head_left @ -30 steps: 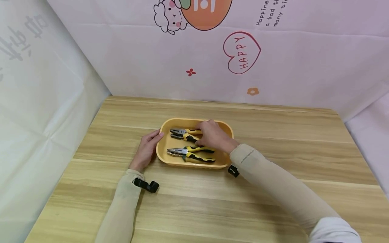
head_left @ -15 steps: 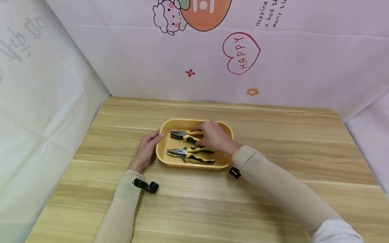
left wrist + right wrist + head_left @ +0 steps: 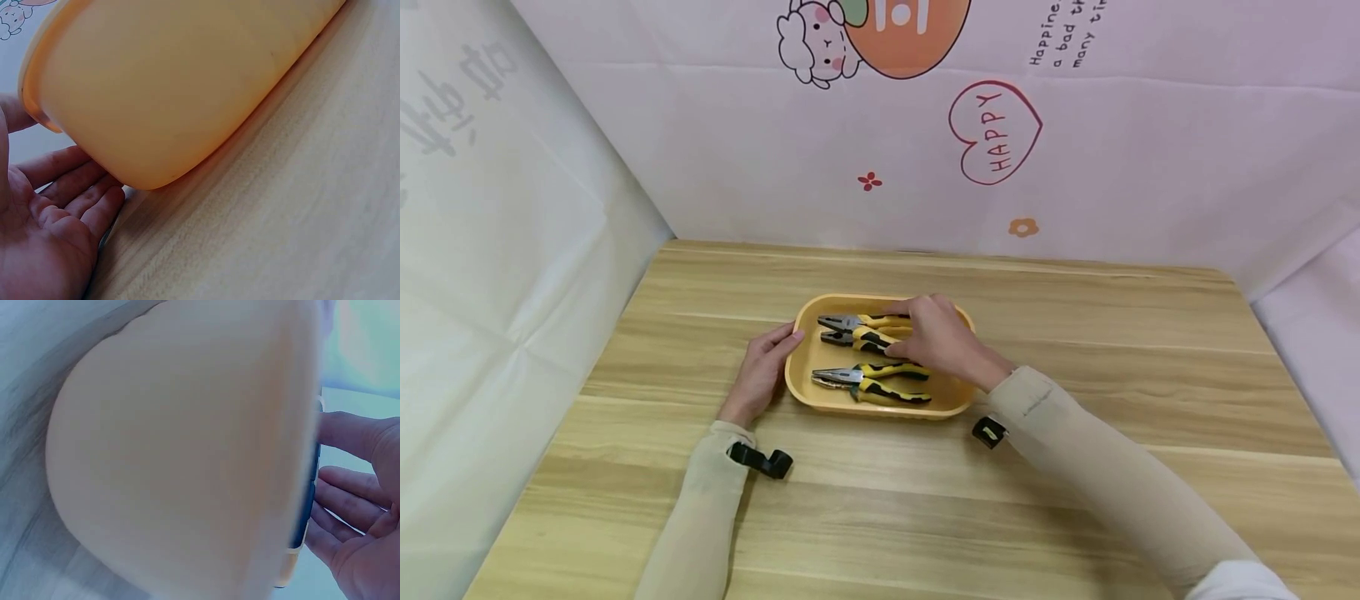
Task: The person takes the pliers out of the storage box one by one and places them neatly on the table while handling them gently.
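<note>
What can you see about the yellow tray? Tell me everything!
The yellow tray is a rounded rectangle with smooth-looking walls and a rim; it looks like plastic. It sits open side up on the wooden table, long sides running left to right. The left hand grips its left end, thumb at the rim and fingers against the outside. The near pliers lie inside; the right hand holds the far pliers. Whether it touches the tray, I can't tell.

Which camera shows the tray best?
The head view: the tray shows its inside and most of its rim, though the right hand hides some. Both wrist views show mainly its outside, cut off by the frame.
</note>
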`<action>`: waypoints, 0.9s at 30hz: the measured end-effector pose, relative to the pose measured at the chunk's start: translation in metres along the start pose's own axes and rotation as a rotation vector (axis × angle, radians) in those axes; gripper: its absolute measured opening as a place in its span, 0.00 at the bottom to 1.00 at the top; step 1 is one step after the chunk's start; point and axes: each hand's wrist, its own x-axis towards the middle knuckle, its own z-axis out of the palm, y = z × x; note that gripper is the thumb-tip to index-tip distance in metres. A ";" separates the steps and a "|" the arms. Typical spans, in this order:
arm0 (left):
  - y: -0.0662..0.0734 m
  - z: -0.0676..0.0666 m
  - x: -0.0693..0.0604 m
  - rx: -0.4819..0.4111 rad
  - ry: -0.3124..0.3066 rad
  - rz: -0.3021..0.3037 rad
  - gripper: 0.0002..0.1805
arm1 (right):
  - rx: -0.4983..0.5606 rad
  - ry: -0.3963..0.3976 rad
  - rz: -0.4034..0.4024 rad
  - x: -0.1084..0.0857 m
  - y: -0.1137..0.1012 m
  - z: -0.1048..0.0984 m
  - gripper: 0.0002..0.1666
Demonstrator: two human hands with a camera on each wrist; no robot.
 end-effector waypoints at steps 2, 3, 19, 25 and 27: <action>0.000 0.000 0.000 -0.002 0.003 -0.002 0.26 | 0.017 0.020 -0.007 -0.003 -0.001 -0.002 0.34; 0.000 0.000 0.000 0.001 0.001 0.001 0.26 | 0.024 0.025 -0.009 -0.004 -0.002 -0.003 0.34; -0.001 0.000 0.001 -0.021 0.008 -0.003 0.26 | 0.075 0.124 -0.032 -0.027 -0.007 -0.015 0.34; -0.001 0.000 0.001 -0.018 0.006 -0.005 0.26 | 0.069 0.159 -0.057 -0.036 -0.003 -0.018 0.34; 0.000 0.001 0.001 -0.020 0.005 -0.003 0.26 | 0.059 0.166 -0.058 -0.040 -0.001 -0.018 0.34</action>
